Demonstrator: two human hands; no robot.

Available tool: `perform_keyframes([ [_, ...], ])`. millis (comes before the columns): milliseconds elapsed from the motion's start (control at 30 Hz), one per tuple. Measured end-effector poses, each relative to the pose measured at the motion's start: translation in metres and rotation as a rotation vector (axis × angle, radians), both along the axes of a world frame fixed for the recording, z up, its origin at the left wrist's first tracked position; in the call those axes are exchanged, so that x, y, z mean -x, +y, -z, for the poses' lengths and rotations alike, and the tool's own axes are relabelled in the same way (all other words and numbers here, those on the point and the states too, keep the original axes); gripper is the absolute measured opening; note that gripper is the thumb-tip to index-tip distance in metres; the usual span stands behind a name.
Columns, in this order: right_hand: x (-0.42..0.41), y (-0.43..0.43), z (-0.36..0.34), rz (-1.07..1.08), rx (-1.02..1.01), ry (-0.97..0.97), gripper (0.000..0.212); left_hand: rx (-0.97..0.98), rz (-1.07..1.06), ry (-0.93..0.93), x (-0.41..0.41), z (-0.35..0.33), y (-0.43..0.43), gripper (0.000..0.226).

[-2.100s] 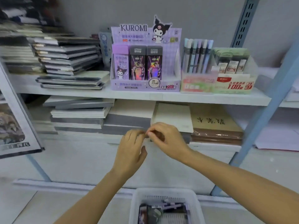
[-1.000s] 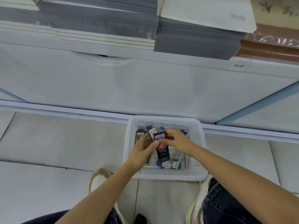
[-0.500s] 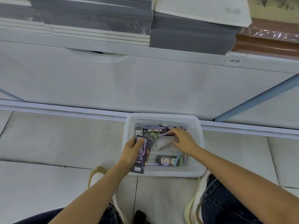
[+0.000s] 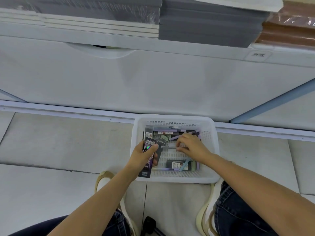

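A white slotted plastic basket [image 4: 208, 178] stands on the tiled floor against the foot of a shelf unit. It holds several small dark stationery boxes and purple and pale pens. My left hand [image 4: 142, 157] grips a dark purple box [image 4: 148, 165] over the basket's left rim. My right hand [image 4: 192, 147] is inside the basket and pinches the end of a grey pen [image 4: 167, 147] that lies across the basket floor. A black box with a white label [image 4: 177, 165] lies near the front wall, beside a light blue pen [image 4: 185, 165].
A white panel [image 4: 153, 82] of the shelf unit rises behind the basket. Stacks of grey books [image 4: 204, 19] and brown wrapped books [image 4: 288, 33] lie on the shelf above. A blue metal post [image 4: 276, 101] slants at the right. My knees and shoes flank the basket.
My view dropped from the upper shelves to the floor basket. My left hand took a dark purple box and holds it at the rim. My right hand shifted onto a grey pen.
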State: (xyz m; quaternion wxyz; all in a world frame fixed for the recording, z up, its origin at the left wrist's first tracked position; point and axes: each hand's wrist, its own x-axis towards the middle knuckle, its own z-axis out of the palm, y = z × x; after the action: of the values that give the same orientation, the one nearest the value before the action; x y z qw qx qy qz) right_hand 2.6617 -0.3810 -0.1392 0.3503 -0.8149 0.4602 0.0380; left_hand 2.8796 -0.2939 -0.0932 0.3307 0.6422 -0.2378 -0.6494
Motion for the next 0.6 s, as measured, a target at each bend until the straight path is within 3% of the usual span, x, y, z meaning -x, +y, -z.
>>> perform_keyframes([
  [100,-0.010,-0.011,-0.029,-0.008,-0.187,-0.152,0.010,0.066,0.008,-0.122,-0.001,-0.009,-0.008,0.025],
  [400,-0.028,-0.055,-0.161,-0.017,-0.262,-0.381,0.022,0.228,-0.215,-0.113,-0.013,-0.087,-0.035,0.026],
  [600,-0.022,-0.057,-0.262,0.270,-0.298,-0.904,0.020,0.400,-0.211,0.033,-0.015,-0.164,-0.043,0.028],
])
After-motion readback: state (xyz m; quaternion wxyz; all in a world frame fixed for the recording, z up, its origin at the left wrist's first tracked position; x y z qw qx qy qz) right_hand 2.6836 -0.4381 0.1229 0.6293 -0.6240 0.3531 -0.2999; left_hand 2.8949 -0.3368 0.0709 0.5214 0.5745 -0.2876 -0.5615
